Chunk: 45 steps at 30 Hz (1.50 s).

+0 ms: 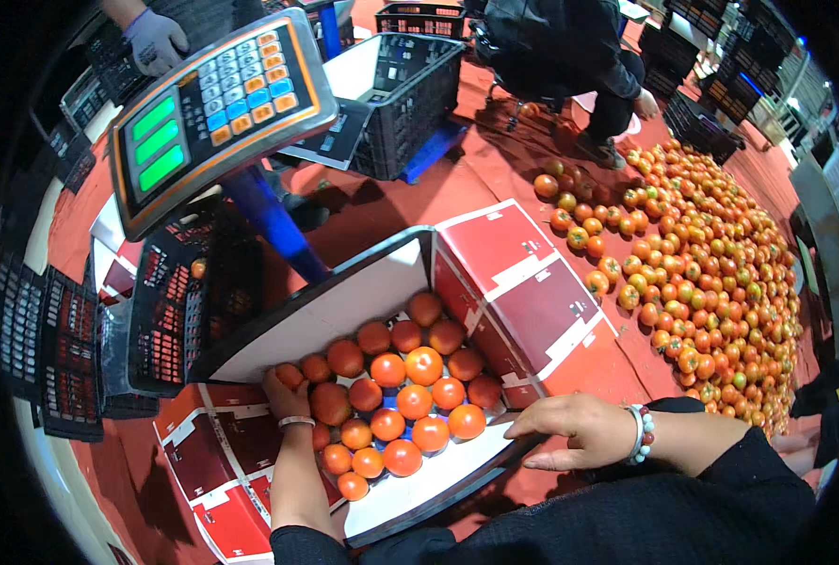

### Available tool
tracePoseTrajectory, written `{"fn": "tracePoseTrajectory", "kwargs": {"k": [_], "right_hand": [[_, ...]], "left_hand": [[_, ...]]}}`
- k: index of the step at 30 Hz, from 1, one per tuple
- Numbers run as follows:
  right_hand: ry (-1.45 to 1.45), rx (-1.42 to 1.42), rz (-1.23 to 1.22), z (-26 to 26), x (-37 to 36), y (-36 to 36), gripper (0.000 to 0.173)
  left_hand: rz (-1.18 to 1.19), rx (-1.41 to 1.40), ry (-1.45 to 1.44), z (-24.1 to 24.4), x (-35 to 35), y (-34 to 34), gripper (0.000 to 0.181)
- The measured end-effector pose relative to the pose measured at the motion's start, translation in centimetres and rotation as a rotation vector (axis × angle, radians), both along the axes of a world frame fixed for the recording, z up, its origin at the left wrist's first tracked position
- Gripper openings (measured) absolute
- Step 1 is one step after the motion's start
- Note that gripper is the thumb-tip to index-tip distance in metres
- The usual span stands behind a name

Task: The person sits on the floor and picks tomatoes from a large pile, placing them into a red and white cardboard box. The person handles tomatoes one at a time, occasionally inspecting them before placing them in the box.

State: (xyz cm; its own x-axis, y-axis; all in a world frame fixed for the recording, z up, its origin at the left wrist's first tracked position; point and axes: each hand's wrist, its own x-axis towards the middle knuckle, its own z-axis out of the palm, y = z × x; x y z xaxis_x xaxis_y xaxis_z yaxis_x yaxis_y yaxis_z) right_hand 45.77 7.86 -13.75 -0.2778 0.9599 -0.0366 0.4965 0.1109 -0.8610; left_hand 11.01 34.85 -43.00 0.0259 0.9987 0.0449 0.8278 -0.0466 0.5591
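A plastic crate lined with printed cardboard (518, 275), its flaps folded out over the sides, stands before me. Red tomatoes (414, 401) lie in it in loose rows, with white and blue showing between them. My left hand (287, 397) reaches into the crate's left end, its fingers at a tomato (289, 376); whether it grips that tomato is hard to see. Over the near right edge of the crate is my right hand (568, 429), fingers spread, holding nothing. A scale display (222, 113) with green screens and a keypad rises on a blue post beyond the crate.
Many tomatoes (716, 282) are heaped on the red floor covering at right. Black crates (169, 311) stand at left, and another lined crate (419, 106) is behind the scale. A seated person (554, 49) is near the heap; another person's gloved hand (155, 41) is at upper left.
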Motion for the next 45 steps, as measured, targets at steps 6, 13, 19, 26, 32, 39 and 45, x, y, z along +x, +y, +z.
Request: {"fn": "tracePoseTrajectory", "kwargs": {"k": [6,13,19,26,32,39,45], "right_hand": [[-0.083,-0.126,0.115,-2.7,1.1,-2.8,0.037],[-0.149,-0.372,0.314,-4.4,3.8,-6.4,0.039],[-0.286,-1.06,0.122,-17.5,5.8,-6.2,0.037],[-0.217,-0.676,0.022,-35.7,-0.4,-6.9,0.042],[0.029,-0.486,-0.056,-40.1,-3.8,-6.4,0.046],[-0.193,0.507,0.154,-46.6,-5.0,-6.6,0.051],[1.036,-0.603,-0.453,-42.6,-5.5,-7.0,0.053]], "left_hand": [[0.01,0.05,0.294,-3.5,0.9,-1.2,0.079],[0.038,-0.351,0.739,4.9,3.4,-1.5,0.087],[-0.251,-0.184,-0.227,9.4,0.8,-2.5,0.067],[-0.655,-0.043,-0.434,22.6,5.7,-24.6,0.007],[-0.425,0.07,-0.602,18.2,11.9,-34.7,0.013],[0.778,-0.468,-1.275,0.8,11.1,-35.1,0.008],[0.549,-0.437,-1.824,-11.4,7.3,-31.5,0.06]]}}
